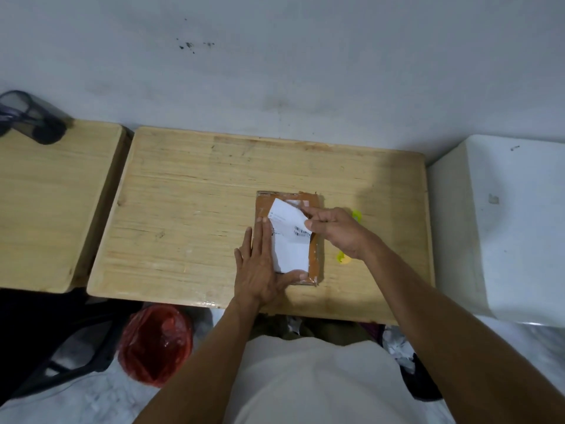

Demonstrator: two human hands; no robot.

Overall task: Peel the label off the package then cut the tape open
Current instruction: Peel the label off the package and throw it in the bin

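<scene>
A flat brown package point(314, 258) wrapped in clear tape lies on the wooden table point(189, 215). Its white label point(290, 249) is partly lifted, with the top right part folded back toward the left. My right hand point(336, 231) pinches the lifted corner of the label between thumb and fingers. Lying flat with fingers extended, my left hand point(260, 264) presses on the package's left side and near edge. A yellow-handled tool point(344, 257) lies on the table right of the package, mostly hidden under my right hand and wrist.
A second wooden table point(46, 203) stands to the left with a dark mesh holder point(27, 117) on it. A white box point(501, 228) stands at the right. A red plastic bag point(156, 344) sits on the floor below the table's near edge.
</scene>
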